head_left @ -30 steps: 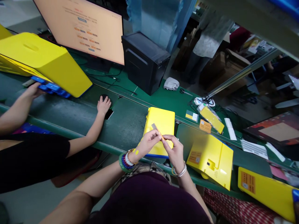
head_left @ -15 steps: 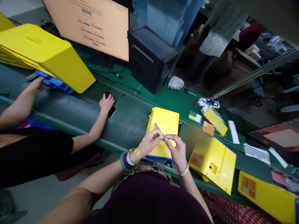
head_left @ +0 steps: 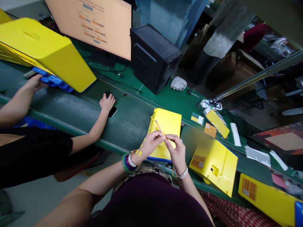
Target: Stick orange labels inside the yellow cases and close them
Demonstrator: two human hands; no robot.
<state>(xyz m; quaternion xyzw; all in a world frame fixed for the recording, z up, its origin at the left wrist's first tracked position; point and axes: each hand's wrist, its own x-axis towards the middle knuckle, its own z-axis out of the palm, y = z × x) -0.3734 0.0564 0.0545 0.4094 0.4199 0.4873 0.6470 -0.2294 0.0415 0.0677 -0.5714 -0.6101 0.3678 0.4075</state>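
Both of my hands meet above a yellow case (head_left: 172, 121) with a blue lower edge, which lies on the green conveyor. Between them is a thin orange strip (head_left: 159, 126), seen nearly edge-on and pointing up and left. My left hand (head_left: 152, 143), with bead bracelets and yellow dots near the wrist, pinches the strip from the left. The thumb and forefinger of my right hand (head_left: 176, 149) close on its lower end. Right of my right hand stands another yellow case (head_left: 215, 165) with an orange label.
To the left, a co-worker's hand (head_left: 107, 102) rests on a black mouse, near a large yellow case (head_left: 54, 53). Behind are a monitor (head_left: 94, 25), a black computer tower (head_left: 151, 56), scissors, cables and a bagged yellow piece (head_left: 217, 122). One more case (head_left: 267, 195) is at right.
The strip has turned and shows more of its orange side. My right hand has shifted slightly left. The cases on the right appear slightly further left.
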